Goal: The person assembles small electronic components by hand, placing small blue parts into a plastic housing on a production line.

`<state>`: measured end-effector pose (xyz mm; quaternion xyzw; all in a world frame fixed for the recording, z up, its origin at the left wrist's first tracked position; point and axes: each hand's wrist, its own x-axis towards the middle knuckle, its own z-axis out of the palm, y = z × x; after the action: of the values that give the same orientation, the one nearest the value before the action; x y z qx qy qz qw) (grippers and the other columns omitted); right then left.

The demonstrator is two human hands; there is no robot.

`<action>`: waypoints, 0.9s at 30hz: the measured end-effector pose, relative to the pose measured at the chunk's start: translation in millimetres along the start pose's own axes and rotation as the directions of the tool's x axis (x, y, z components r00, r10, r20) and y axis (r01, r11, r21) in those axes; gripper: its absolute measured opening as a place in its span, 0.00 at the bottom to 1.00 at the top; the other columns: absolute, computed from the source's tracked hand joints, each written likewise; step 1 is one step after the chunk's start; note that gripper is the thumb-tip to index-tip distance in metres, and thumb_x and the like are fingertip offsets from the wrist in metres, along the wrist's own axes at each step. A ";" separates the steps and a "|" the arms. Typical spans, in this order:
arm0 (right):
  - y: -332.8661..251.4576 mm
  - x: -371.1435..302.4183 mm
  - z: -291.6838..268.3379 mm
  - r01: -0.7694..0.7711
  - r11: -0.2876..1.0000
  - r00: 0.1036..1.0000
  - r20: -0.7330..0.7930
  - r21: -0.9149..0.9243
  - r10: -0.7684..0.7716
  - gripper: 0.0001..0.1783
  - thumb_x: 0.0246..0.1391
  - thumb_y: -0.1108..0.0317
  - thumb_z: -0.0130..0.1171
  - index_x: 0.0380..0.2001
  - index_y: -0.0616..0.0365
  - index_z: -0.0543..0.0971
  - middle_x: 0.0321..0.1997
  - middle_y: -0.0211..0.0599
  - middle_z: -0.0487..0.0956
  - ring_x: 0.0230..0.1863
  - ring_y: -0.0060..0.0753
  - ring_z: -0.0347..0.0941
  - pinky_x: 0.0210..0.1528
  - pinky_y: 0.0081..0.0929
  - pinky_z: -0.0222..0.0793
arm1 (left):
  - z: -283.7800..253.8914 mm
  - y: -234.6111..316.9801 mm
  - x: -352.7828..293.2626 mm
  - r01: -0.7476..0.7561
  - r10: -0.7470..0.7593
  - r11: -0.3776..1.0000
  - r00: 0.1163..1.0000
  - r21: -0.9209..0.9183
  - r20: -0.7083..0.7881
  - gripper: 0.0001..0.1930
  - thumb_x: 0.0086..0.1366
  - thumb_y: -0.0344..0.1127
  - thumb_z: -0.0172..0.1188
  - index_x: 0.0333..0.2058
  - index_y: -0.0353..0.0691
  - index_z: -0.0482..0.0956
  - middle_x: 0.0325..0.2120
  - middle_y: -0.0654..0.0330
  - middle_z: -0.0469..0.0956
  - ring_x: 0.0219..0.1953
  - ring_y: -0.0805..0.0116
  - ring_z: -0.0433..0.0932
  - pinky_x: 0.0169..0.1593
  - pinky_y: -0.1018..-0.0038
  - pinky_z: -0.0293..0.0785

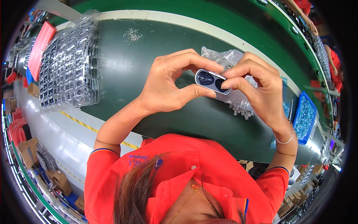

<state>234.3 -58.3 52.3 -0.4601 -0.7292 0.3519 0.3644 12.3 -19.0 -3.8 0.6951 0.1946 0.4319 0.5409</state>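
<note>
Between both hands, above the green work table (pixel 115 82), is a small oval earbud charging case (pixel 206 78) with a pale shell and two dark glossy wells facing up. My left hand (pixel 164 82) grips its left end, thumb along the near edge and fingers along the far edge. My right hand (pixel 259 80) pinches the right end, its thumb tip over the right well, which is partly hidden. Behind and below the right hand lies a clear plastic bag (pixel 233 56), with a heap of small greyish parts (pixel 241 111) at its near side.
Stacked clear plastic trays (pixel 71 63) stand at the left, beside a pink slab (pixel 41 46). A little pile of thin metal pieces (pixel 132 35) lies at the far side. On the right, a blue bin (pixel 304 119) holds small clear-blue parts. Other people are at the far right.
</note>
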 end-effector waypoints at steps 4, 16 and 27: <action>-1.6 -2.5 4.4 0.198 0.951 0.976 -0.043 -0.236 -0.213 0.08 0.44 0.83 0.69 0.30 0.65 0.83 0.30 0.37 0.80 0.30 0.28 0.75 0.32 0.24 0.70 | 0.0 -1.4 0.5 -0.020 0.020 1.000 1.000 0.016 0.004 0.24 0.48 0.21 0.76 0.46 0.27 0.80 0.39 0.51 0.81 0.42 0.66 0.80 0.48 0.70 0.78; 3.8 -2.3 10.5 0.342 0.909 0.923 -0.094 -0.239 -0.373 0.14 0.40 0.84 0.71 0.34 0.65 0.82 0.29 0.39 0.81 0.28 0.31 0.74 0.28 0.26 0.70 | 2.9 -3.2 -1.9 -0.038 0.037 0.995 0.999 -0.087 -0.020 0.26 0.48 0.21 0.76 0.48 0.26 0.79 0.39 0.50 0.81 0.41 0.67 0.80 0.49 0.71 0.78; 4.2 10.5 -27.3 0.070 0.977 0.991 -0.100 -0.202 -0.091 0.08 0.49 0.79 0.65 0.35 0.65 0.83 0.32 0.43 0.79 0.34 0.35 0.77 0.37 0.28 0.72 | -13.0 -13.8 47.4 0.137 -0.166 0.976 0.971 -0.170 -0.170 0.21 0.54 0.21 0.71 0.48 0.33 0.80 0.41 0.56 0.83 0.43 0.69 0.82 0.49 0.73 0.78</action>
<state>256.1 -42.3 64.2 -0.4825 -0.7578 0.2372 0.3697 30.6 28.2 2.5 0.5907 0.2615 0.4653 0.6051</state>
